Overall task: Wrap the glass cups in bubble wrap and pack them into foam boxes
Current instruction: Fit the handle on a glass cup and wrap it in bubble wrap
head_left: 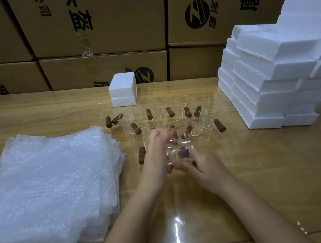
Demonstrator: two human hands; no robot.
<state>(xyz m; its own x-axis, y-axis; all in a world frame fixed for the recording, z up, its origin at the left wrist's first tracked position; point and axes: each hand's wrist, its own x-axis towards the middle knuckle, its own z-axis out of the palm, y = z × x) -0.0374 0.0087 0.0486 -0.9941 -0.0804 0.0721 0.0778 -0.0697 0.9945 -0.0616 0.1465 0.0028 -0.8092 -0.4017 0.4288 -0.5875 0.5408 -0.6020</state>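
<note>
Head view: glossy wooden table, cardboard cartons behind; left hand and right hand both grasp one glass cup.

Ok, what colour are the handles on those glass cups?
Dark brown. The handles of the glass cups show best in the head view.

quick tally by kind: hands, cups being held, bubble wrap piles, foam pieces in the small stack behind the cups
left hand, right hand: 2
glass cup held: 1
bubble wrap pile: 1
upper foam piece, lower foam piece: 2
total: 6
</note>
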